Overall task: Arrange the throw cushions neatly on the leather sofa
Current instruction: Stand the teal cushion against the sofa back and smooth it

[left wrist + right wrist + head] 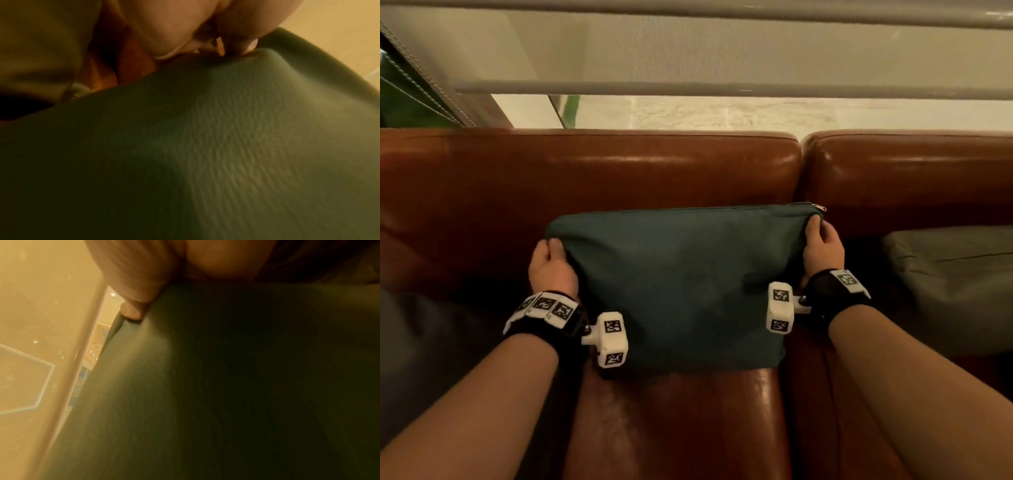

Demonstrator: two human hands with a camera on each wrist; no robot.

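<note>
A green cushion (681,284) is held upright at the centre of the head view, its lower edge on the seat of the sofa (619,171) and its zipped top edge leaning toward the backrest at 12 o'clock. The left hand (551,267) is clamped on the upper corner at 9 o'clock, with fabric bunched under the curled fingers; the right hand (823,246) is clamped on the upper corner at 2 o'clock, just beneath the zip pull (819,207). In both wrist views the green cloth is seen pinched beneath the fingertips (242,45). A grey cushion (948,284) lies flat on the seat at 3 o'clock, apart from the green one and not stood against the back. Something grey and soft is made out at 8 o'clock, but what it is cannot be told. The task is judged to be partly done at most: the green cushion is being placed and has not been let go, and the grey cushion remains to be set upright
</note>
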